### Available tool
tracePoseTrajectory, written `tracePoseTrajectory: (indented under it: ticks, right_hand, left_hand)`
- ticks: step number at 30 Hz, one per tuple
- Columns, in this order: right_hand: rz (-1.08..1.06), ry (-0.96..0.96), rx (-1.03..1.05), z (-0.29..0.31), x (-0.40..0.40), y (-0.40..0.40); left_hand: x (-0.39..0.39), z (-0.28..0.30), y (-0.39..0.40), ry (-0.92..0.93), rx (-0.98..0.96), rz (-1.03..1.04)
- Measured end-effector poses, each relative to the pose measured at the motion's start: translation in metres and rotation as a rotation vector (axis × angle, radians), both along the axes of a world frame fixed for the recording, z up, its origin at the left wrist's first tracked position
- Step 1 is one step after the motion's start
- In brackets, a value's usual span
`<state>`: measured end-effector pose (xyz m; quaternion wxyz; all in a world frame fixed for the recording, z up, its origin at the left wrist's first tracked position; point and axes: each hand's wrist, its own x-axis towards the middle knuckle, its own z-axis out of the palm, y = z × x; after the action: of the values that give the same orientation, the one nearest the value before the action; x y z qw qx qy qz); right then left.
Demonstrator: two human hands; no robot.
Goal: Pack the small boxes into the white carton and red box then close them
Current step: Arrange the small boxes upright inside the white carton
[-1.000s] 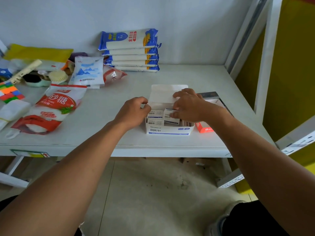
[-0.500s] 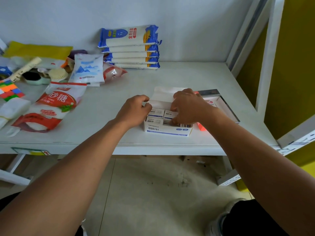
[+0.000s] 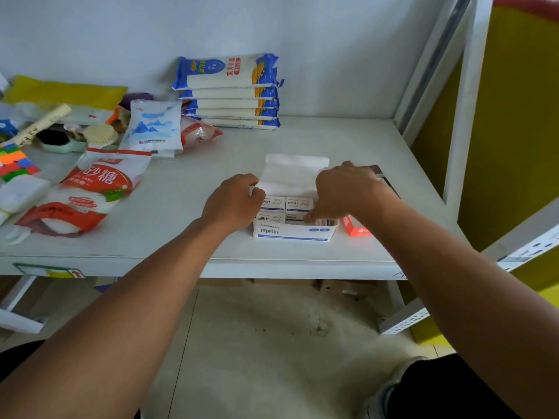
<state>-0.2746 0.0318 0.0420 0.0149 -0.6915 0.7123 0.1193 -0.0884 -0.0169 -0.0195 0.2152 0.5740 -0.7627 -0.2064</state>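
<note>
The white carton [image 3: 295, 233] stands near the table's front edge with its lid [image 3: 298, 170] folded back. Small white boxes [image 3: 272, 204] lie packed inside it in rows. My left hand [image 3: 234, 201] grips the carton's left wall with curled fingers. My right hand [image 3: 344, 192] arches over the carton's right side, and its fingertips hold a small box [image 3: 295, 217] down in the front row. The red box [image 3: 357, 229] sits just right of the carton, mostly hidden behind my right wrist, with its dark lid [image 3: 387, 179] open behind.
A red-and-white sugar bag [image 3: 90, 192] lies at the left. Stacked blue noodle packs [image 3: 233, 92] stand against the back wall, with a white-blue pouch [image 3: 154, 128] and clutter to their left. A white shelf post [image 3: 462, 101] borders the table on the right.
My right hand has lowered the small box into the carton's front row and shifted slightly right. My left hand has stayed on the carton's left wall.
</note>
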Motion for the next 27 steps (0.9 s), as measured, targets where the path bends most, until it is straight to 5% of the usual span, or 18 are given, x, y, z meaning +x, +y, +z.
tracePoseTrajectory:
  ticks: [4, 14, 21, 27]
  right_hand:
    - [-0.060, -0.030, 0.005, -0.009, 0.002, -0.006]
    - [-0.288, -0.453, -0.108, 0.003, -0.013, 0.000]
    - [-0.443, -1.065, -0.022, 0.016, -0.027, -0.006]
    - [-0.108, -0.768, -0.204, 0.006, -0.015, -0.001]
  left_hand:
    - [-0.001, 0.003, 0.003, -0.032, -0.002, -0.001]
    - [-0.001, 0.003, 0.002, -0.049, 0.010, -0.006]
    - [0.000, 0.004, 0.001, -0.042, 0.007, 0.006]
    - [0.002, 0.001, -0.001, -0.012, 0.009, -0.014]
